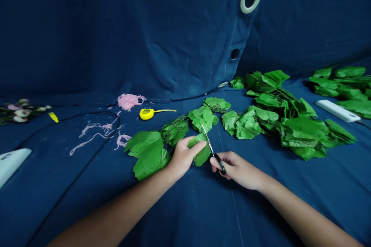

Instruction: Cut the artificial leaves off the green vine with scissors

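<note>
Held leaf: a green, broad, fabric-like artificial leaf (203, 157), near the centre of the frame, between the two hands; its longer visible direction runs roughly up and down the frame.
Left grip: the left hand (182, 156) pinches the leaf narrowly between thumb and fingers, so it is the nearer hand; the leaf shows above and below the thumb and reaches right, towards the blades.
Right grip: the right hand (236, 170) holds metal scissors with black handles (211, 148), fingers curled about the loops.
Blade line: slanting from lower right to upper left, along the leaf's right edge; whether the blades are parted, I cannot tell.
Nearby greenery: a green leaf cluster (149, 152) left of the left hand, another, crinkled green bunch (201, 117) just above the scissor tips.
Right-side greenery: a large heap of green artificial leaves (301, 129).
Tape measure: round, yellow (146, 114), its strip out, above centre-left.
Thread: a pale pink tangled pile (130, 101), upper left of the tape measure.
Ground: dark blue cloth (179, 216).
</note>
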